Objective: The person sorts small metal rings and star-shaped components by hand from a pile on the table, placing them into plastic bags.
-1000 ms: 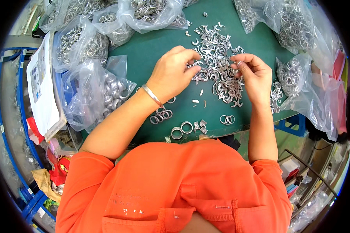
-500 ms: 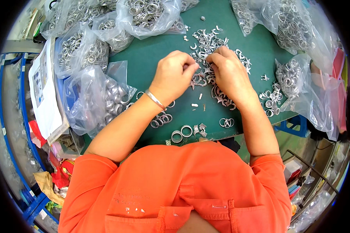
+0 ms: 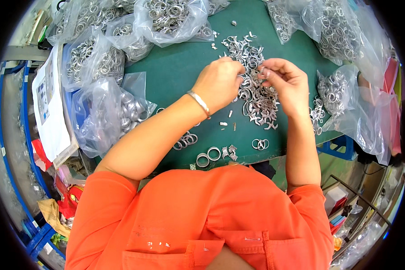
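Observation:
A heap of small silver-grey metal castings (image 3: 262,105), many curved like rings or crescents, lies on the green tabletop (image 3: 175,72). My left hand (image 3: 217,83), with a silver bangle (image 3: 199,103) on its wrist, is at the heap's left side. Its fingers are curled together, and whatever they grip is hidden. At the heap's right side, my right hand (image 3: 291,87) is raised slightly, thumb and forefinger pinching a small silver ring (image 3: 263,72).
Clear plastic bags of rings (image 3: 168,15) crowd the far left, with more bags (image 3: 339,38) at right. Loose rings (image 3: 184,141), two wide bands (image 3: 202,159), textured pieces (image 3: 232,152) and linked-looking rings (image 3: 260,144) lie toward the near edge. A printed sheet (image 3: 49,101) stands left.
My left hand has moved right, over the heap's left side. My right hand has shifted right and turned, lifting a small ring into view and uncovering more of the heap.

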The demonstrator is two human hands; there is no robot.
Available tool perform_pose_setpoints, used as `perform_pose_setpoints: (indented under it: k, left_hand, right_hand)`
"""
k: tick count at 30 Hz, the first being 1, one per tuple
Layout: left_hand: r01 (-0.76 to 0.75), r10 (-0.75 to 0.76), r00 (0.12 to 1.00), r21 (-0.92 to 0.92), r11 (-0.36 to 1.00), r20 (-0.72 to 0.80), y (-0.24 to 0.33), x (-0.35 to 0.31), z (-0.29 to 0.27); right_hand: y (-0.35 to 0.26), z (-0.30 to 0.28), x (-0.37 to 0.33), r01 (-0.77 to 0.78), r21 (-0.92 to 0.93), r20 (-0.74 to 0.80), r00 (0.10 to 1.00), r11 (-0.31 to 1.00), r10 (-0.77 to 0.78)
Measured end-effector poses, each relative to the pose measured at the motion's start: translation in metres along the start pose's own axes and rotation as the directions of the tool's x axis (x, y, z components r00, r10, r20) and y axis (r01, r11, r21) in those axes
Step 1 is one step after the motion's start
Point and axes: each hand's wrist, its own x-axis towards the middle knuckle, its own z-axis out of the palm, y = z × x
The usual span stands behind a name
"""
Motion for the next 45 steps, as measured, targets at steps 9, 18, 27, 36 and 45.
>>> perform_pose_setpoints:
  k: [9, 18, 27, 36, 45]
  left_hand:
    - [0.0, -0.007, 0.999, 0.155, 0.988, 0.049, 0.005, 0.003, 0.005]
    - [0.297, -0.316, 0.949, -0.298, 0.907, -0.015, 0.004, 0.0, -0.005]
    - [0.497, -0.463, 0.832, -0.781, 0.379, 0.306, 0.006, -0.001, -0.021]
    - [0.553, -0.49, 0.769, -0.812, 0.186, 0.411, -0.004, 0.003, -0.033]
    - [0.048, -0.047, 0.999, -0.01, 0.999, 0.023, 0.004, 0.014, 0.018]
  right_hand:
    - [0.003, -0.035, 0.011, -0.279, 0.623, 0.27, 0.954, 0.73, 0.134]
    - [0.012, 0.006, 0.024, 0.271, -0.763, 0.118, 0.951, 0.587, -0.286]
    - [0.016, 0.003, 0.021, 0.348, -0.696, 0.146, 0.925, 0.628, -0.351]
    - [-0.002, -0.034, 0.026, -0.246, -0.01, 0.068, 0.967, 0.969, 0.246]
    - [-0.006, -0.002, 0.01, 0.005, -0.737, 0.089, 0.992, 0.676, 0.089]
